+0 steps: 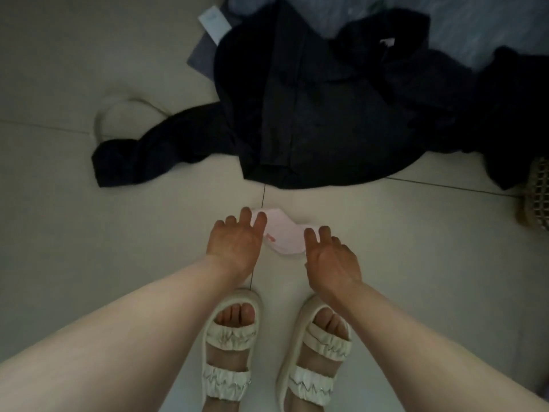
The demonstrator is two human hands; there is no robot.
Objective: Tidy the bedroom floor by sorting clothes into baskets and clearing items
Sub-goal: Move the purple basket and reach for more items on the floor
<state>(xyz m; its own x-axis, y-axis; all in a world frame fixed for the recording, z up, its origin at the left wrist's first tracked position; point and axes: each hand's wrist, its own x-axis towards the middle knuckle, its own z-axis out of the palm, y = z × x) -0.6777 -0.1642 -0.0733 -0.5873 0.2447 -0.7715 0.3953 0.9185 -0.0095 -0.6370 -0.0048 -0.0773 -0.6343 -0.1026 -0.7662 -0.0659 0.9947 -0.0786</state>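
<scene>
A small pale pink garment [283, 234] with a red tag lies flat on the light floor tiles just ahead of my feet. My left hand [237, 240] hovers at its left end, fingers spread, fingertips over the cloth edge. My right hand [331, 261] hovers at its right end, fingers also apart. Neither hand grips it. Beyond it lies a large dark navy garment [312, 114], spread out, one sleeve [139, 159] stretching left.
A woven basket [536, 197] shows at the right edge. A cream looped strap [118, 114] lies on the floor at left. A grey cloth with a white label [214, 23] sits at the top, blue-grey fabric [475, 22] at top right. My sandalled feet [273, 346] are below.
</scene>
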